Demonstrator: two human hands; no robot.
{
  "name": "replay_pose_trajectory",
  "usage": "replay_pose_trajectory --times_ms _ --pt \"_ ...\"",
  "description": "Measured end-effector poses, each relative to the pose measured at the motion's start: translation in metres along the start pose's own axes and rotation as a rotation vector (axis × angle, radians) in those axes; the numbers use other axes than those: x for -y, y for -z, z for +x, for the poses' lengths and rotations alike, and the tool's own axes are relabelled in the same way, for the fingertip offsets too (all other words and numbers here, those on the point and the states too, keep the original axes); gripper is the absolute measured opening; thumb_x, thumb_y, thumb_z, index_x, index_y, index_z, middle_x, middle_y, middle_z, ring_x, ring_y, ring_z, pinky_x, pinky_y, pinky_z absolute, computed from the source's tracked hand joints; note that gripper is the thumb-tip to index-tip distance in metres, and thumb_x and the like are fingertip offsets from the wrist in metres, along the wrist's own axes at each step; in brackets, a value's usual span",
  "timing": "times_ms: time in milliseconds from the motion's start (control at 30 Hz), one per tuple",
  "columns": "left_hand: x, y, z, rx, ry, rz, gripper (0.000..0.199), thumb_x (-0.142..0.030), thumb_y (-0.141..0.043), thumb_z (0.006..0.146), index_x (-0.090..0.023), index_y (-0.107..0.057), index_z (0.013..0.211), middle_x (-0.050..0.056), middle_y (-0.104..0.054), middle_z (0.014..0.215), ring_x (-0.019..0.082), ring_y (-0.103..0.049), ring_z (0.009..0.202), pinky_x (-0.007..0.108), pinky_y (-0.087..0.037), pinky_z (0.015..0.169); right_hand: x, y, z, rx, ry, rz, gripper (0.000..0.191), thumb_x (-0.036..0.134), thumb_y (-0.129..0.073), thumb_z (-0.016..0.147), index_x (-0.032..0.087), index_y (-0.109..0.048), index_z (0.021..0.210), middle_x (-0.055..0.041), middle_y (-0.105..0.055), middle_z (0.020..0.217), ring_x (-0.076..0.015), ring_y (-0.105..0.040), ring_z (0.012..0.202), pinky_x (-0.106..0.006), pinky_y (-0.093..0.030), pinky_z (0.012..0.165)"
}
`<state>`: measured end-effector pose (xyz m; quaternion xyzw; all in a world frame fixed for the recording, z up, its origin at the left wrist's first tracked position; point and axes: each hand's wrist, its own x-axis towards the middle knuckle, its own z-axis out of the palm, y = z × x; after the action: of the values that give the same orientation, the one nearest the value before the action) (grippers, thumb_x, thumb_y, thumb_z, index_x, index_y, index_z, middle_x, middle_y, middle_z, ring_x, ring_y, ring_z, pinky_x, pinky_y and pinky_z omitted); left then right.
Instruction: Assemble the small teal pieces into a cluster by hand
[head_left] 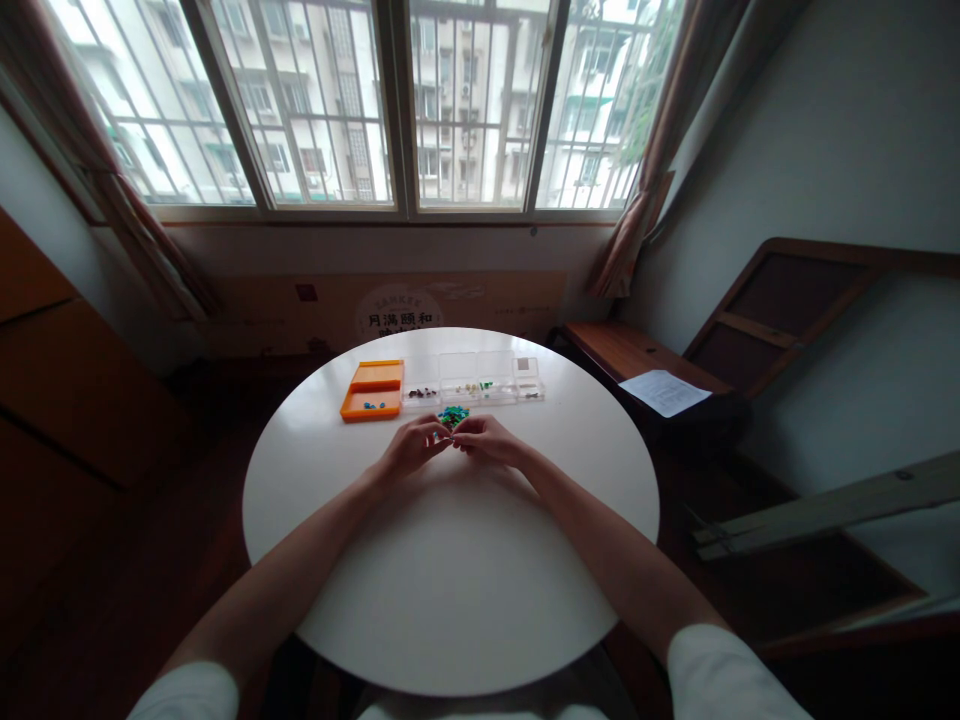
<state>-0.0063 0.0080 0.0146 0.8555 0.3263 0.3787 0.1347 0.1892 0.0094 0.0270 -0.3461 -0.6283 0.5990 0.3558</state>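
The person's left hand [412, 445] and right hand [487, 438] nearly meet above the white table [465, 580], fingertips bent inward (whether they grip anything is too small to tell). The pile of small pieces [453, 413], mostly green and blue, lies just beyond them, near the orange tray [377, 374] and clear boxes [458, 362].

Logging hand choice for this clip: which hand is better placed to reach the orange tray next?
Probably the left hand: it is nearer the orange tray, which lies beyond it to the left; the right hand sits farther right.
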Motion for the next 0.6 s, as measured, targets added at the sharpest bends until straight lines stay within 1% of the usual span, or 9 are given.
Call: replay_pose_trajectory --times_ms 167,300,433,600 --pt "-0.0001 0.0003 0.0005 0.002 0.002 0.015 0.016 -0.029 -0.057 0.083 -0.017 -0.067 0.080 0.002 -0.059 0.079 0.006 -0.053 0.058 0.018 -0.044 0.055 0.0002 -0.0011 -0.0003 -0.010 -0.012 0.007 0.034 0.039 -0.073 0.062 0.011 -0.067 0.080 -0.0029 -0.062 0.065 -0.0094 -0.054 0.057 -0.023 -0.041 0.054" --pt "0.0005 -0.0002 0.0008 -0.030 0.032 0.035 0.015 -0.029 -0.058 0.082 -0.017 -0.067 0.079 0.001 -0.059 0.078 0.006 -0.052 0.057 0.018 -0.043 0.055 0.0008 -0.0014 -0.0006 -0.031 0.000 0.023 0.035 0.039 -0.074 0.061 0.011 -0.066 0.082 -0.0031 -0.063 0.066 -0.0100 -0.056 0.057 -0.023 -0.043 0.054" --pt "0.0015 -0.0013 0.0003 -0.043 0.041 0.038 0.013 -0.028 -0.059 0.081 -0.017 -0.066 0.077 0.001 -0.059 0.078 0.006 -0.052 0.057 0.017 -0.043 0.054 0.0003 -0.0008 -0.0002 -0.020 -0.012 0.010 0.035 0.040 -0.073 0.061 0.010 -0.067 0.079 -0.0031 -0.063 0.065 -0.0094 -0.055 0.056 -0.023 -0.042 0.054" --pt "0.0000 -0.0004 0.0003 -0.022 0.019 0.014 0.015 -0.028 -0.058 0.082 -0.016 -0.066 0.077 0.002 -0.059 0.079 0.005 -0.053 0.057 0.017 -0.044 0.054 -0.0028 0.0005 0.0010 -0.012 -0.027 -0.018 0.036 0.043 -0.072 0.062 0.010 -0.067 0.076 -0.0031 -0.062 0.062 -0.0095 -0.054 0.055 -0.022 -0.040 0.053"
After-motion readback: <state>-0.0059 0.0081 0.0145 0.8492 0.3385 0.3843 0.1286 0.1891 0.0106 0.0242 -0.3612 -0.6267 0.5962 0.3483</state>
